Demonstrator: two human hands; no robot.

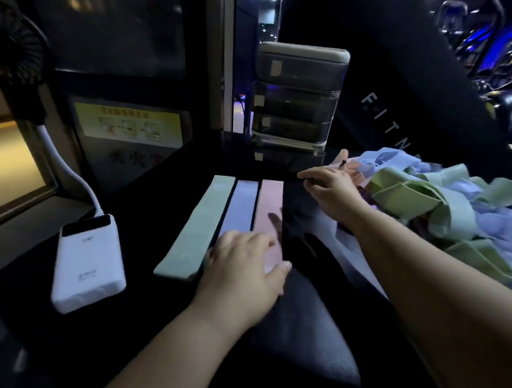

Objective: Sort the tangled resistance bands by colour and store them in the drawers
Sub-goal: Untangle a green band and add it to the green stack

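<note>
Mint-green band: a flat mint-green elastic resistance band, leftmost of three lying parallel on the dark tabletop.
Lavender band: a flat lavender elastic strip, just beside the green one.
Pink band: a flat pink elastic strip, third in the row.
Black band: a glossy black strip just right of the pink (hard to separate from the dark surface).
Left hand: the left hand rests on the near ends of the lavender and pink bands, fingers relaxed, gripping nothing.
Right hand: the right hand appears to pinch the black band's far end.
Tangled pile: green, lavender and pink bands heaped together, right of the row.
Drawer unit: a stack of translucent drawers with a beige top, behind the row, all closed.
Step in hand: probably laying out one sample per colour; storing has not begun.
Next move: likely flattening the black band parallel to the pink, then drawing another loop from the pile without dragging its neighbours.
</note>
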